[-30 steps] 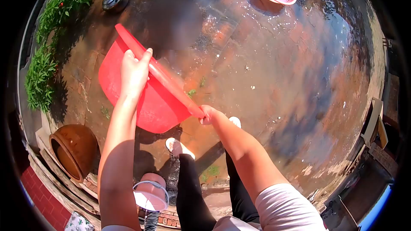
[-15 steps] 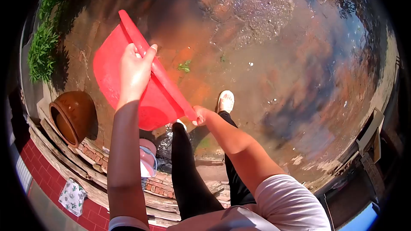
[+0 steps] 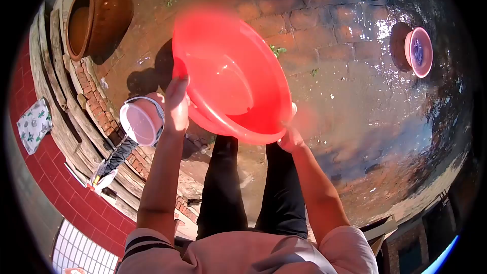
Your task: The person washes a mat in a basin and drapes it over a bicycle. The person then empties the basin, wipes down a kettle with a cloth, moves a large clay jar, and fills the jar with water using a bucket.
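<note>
With left hand (image 3: pixel 178 105) and right hand (image 3: pixel 290 137), grips a tilted red plastic basin (image 3: pixel 228 83) by its rim, well apart from a pink basin (image 3: pixel 408 49) holding something purplish (image 3: pixel 418 52)!

Site: outdoors, evidently the yard of a home. Sunlight and hard shadows fall on wet paving (image 3: pixel 350 78) ahead and right of the right fingers (image 3: pixel 289 137); weeds (image 3: pixel 278 49) grow from it, ahead of those fingers. Domestic use is indicated by a clay pot (image 3: pixel 111 18) ahead and left of the left fingers (image 3: pixel 179 85), a bucket (image 3: pixel 141 124) near them on the left, and a pink basin (image 3: pixel 409 50) well right of the right fingers. Left of the left fingers run a brick edge (image 3: pixel 91 95), rough logs (image 3: pixel 66 129) and red tiles (image 3: pixel 61 182). The dark margin (image 3: pixel 431 231), right and behind the right fingers, may include structures; view poor.
</note>
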Available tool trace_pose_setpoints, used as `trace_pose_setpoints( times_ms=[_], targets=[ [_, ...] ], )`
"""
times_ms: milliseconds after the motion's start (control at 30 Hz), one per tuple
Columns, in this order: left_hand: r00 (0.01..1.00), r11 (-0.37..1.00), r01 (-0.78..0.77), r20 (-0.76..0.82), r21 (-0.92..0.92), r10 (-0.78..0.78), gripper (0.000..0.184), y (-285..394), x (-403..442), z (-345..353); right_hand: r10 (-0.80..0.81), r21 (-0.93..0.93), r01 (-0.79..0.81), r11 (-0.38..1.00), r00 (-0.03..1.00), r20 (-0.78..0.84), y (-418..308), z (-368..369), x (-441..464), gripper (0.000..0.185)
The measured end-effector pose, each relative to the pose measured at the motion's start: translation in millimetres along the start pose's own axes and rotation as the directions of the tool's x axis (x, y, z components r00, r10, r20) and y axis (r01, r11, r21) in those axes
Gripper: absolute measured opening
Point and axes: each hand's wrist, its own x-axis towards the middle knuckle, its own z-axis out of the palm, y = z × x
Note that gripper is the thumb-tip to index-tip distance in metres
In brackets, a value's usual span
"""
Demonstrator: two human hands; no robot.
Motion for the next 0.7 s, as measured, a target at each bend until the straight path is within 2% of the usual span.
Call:
trace_pose_setpoints(
  times_ms=[33, 67, 100, 167, 200, 233, 300, 333, 367, 400, 467, 600, 633, 700],
  targets=[
    [0.999, 1.000, 0.027, -0.047, -0.015, -0.028, 0.019, -14, 6, -33, 0.022, 0.008, -0.022, 1.000, 1.000, 0.021, 3, 12, -11, 0.025],
    [0.986, 0.985, 0.095, -0.123, -0.144, -0.113, 0.020, -23, 8, -58, 0.044, 0.017, -0.045, 0.999, 0.998, 0.042, 8, 24, -18, 0.026],
    [0.989, 0.978, 0.081, -0.107, -0.193, -0.103, 0.023, -31, 6, -83, 0.048, -0.062, -0.048, 0.997, 0.999, -0.007, 14, 35, -21, 0.027],
    [0.979, 0.944, 0.186, -0.034, -0.274, -0.203, 0.027, -64, 9, -140, 0.005, -0.150, -0.018, 0.988, 0.997, -0.082, 36, 69, -32, 0.026],
    [0.965, 0.945, 0.233, -0.064, -0.228, -0.253, 0.028, -85, 10, -167, -0.086, -0.253, 0.064, 0.965, 0.993, -0.078, 48, 69, -28, 0.026],
    [0.948, 0.940, 0.285, -0.092, -0.187, -0.305, 0.029, -103, 9, -190, -0.193, -0.316, 0.134, 0.939, 0.968, -0.161, 63, 85, -30, 0.028],
    [0.952, 0.939, 0.274, -0.084, -0.207, -0.296, 0.029, -119, -4, -229, -0.185, -0.361, 0.119, 0.925, 0.971, -0.153, 84, 107, -30, 0.027],
    [0.935, 0.926, 0.321, -0.089, -0.200, -0.343, 0.029, -137, -11, -250, -0.246, -0.399, 0.143, 0.906, 0.944, -0.220, 95, 118, -22, 0.026],
    [0.916, 0.909, 0.368, -0.092, -0.195, -0.391, 0.029, -165, -19, -270, -0.281, -0.464, 0.144, 0.874, 0.930, -0.239, 103, 133, -18, 0.024],
    [0.937, 0.911, 0.327, -0.036, -0.249, -0.347, 0.028, -202, -24, -293, -0.285, -0.475, 0.154, 0.866, 0.934, -0.217, 111, 141, -12, 0.022],
    [0.896, 0.888, 0.440, -0.007, -0.136, -0.445, 0.028, -216, -51, -330, -0.294, -0.519, 0.155, 0.841, 0.935, -0.197, 117, 162, 1, 0.020],
    [0.768, 0.740, 0.606, -0.029, -0.292, -0.640, 0.029, -268, -95, -389, -0.391, -0.587, 0.225, 0.778, 0.904, -0.171, 141, 217, 23, 0.020],
    [0.736, 0.691, 0.610, -0.046, -0.388, -0.676, 0.030, -285, -109, -398, -0.427, -0.591, 0.264, 0.763, 0.891, -0.153, 144, 229, 28, 0.021],
    [0.635, 0.593, 0.697, -0.039, -0.403, -0.772, 0.028, -320, -142, -416, -0.436, -0.594, 0.238, 0.769, 0.874, -0.213, 129, 237, 40, 0.024]
  ],
)
